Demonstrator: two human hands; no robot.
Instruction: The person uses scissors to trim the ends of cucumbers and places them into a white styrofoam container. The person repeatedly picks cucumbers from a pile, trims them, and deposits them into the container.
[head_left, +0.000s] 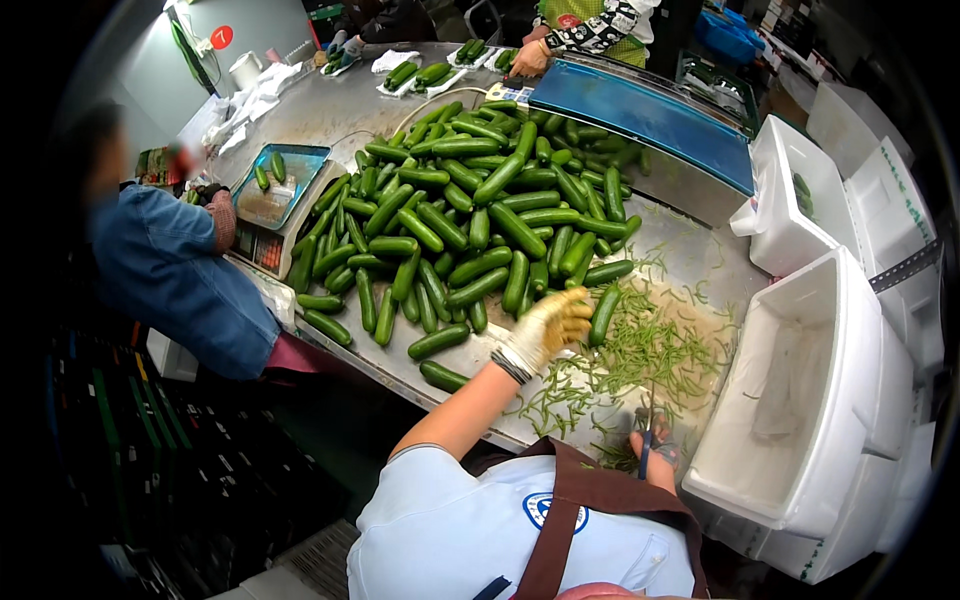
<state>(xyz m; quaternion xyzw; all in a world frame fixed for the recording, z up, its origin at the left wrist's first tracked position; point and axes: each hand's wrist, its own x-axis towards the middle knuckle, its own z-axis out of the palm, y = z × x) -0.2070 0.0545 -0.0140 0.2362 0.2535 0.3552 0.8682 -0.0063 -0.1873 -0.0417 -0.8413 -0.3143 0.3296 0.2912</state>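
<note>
My left hand (552,328), in a white and yellow glove, has its fingers stretched toward the right at the front of a big pile of green cucumbers (430,225). Just beyond its fingertips a single cucumber (604,315) lies at the edge of the trimmings; I see no clear grip on it. Lower right, near the table's front edge, my right hand (656,456) is closed round a pair of scissors (646,440) with dark blue handles, blades pointing away from me. Thin green stem trimmings (655,345) cover the table between and beyond my hands.
White foam boxes (775,400) line the right side. A blue-topped scale (640,110) stands behind the pile. To the left, a person in a blue jacket (185,270) is beside another scale (280,190) with cucumbers on it. Another person's hand (530,60) works at the far side.
</note>
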